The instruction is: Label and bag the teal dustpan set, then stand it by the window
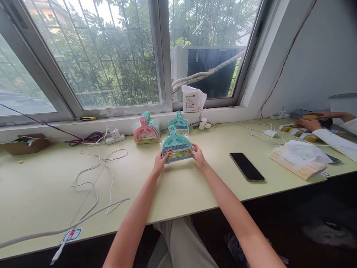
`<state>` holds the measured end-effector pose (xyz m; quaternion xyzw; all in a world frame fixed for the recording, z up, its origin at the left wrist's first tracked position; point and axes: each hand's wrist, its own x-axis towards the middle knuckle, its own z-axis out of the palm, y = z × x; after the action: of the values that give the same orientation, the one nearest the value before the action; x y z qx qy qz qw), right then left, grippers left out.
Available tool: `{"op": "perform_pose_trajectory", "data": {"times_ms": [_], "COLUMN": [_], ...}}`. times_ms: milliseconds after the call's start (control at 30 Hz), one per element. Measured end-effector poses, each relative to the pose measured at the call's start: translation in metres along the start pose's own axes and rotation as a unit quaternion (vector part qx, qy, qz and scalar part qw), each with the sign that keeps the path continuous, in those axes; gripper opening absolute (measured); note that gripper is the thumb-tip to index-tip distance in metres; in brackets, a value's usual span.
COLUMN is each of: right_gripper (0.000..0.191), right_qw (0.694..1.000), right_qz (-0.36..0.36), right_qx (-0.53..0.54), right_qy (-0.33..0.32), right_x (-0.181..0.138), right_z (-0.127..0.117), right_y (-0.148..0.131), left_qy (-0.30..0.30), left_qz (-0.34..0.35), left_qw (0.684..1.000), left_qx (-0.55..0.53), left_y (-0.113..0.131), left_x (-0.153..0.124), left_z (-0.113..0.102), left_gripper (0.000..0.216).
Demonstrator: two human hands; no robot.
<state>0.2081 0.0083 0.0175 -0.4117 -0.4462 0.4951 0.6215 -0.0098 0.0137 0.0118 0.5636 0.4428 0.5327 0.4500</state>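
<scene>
Between my two hands is a teal mini dustpan and brush set [176, 143] in clear wrap, standing upright with its handle up and a printed label across its front. My left hand [160, 162] grips its lower left edge, thumb on the front. On the lower right side, my right hand [198, 155] closes around the other edge, also with the thumb in front. Just behind it stands another teal dustpan set [179, 121]. To the left, several wrapped dustpan sets stand in a row, a pink dustpan set [145, 132] foremost and green ones behind.
A black phone [247, 166] and a tissue pack [299, 159] lie on the right of the table. White cables [96, 186] sprawl over the left. A white packet [192, 98] stands on the sill. At far right, another person's hands [309, 122] are over yellow-labelled packs [302, 134].
</scene>
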Motion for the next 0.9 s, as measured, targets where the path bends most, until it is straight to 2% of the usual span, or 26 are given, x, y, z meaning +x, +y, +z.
{"op": "perform_pose_trajectory", "data": {"times_ms": [200, 367, 567, 733, 900], "right_gripper": [0.051, 0.073, 0.064, 0.055, 0.047], "right_qw": [0.997, 0.995, 0.998, 0.998, 0.994], "right_qz": [0.028, -0.002, 0.005, 0.015, -0.029], "right_qx": [-0.061, -0.088, -0.062, -0.047, -0.076], "right_qy": [-0.034, -0.043, -0.024, -0.048, -0.068], "right_x": [-0.003, 0.002, 0.004, 0.0, 0.005], "right_z": [0.004, 0.004, 0.003, 0.003, 0.003], "right_y": [-0.004, 0.003, 0.004, -0.004, 0.004], "left_qy": [0.025, 0.028, 0.026, 0.043, 0.071], "left_qz": [-0.013, -0.008, -0.008, -0.008, -0.008], "left_qw": [0.999, 0.999, 0.999, 0.999, 0.992], "left_qx": [-0.014, -0.02, -0.03, -0.01, 0.101], "left_y": [-0.007, -0.006, 0.0, 0.006, 0.011], "left_x": [0.003, 0.003, -0.001, -0.003, -0.006], "left_z": [0.001, 0.0, 0.002, 0.001, -0.003], "left_gripper": [0.04, 0.038, 0.038, 0.039, 0.032]}}
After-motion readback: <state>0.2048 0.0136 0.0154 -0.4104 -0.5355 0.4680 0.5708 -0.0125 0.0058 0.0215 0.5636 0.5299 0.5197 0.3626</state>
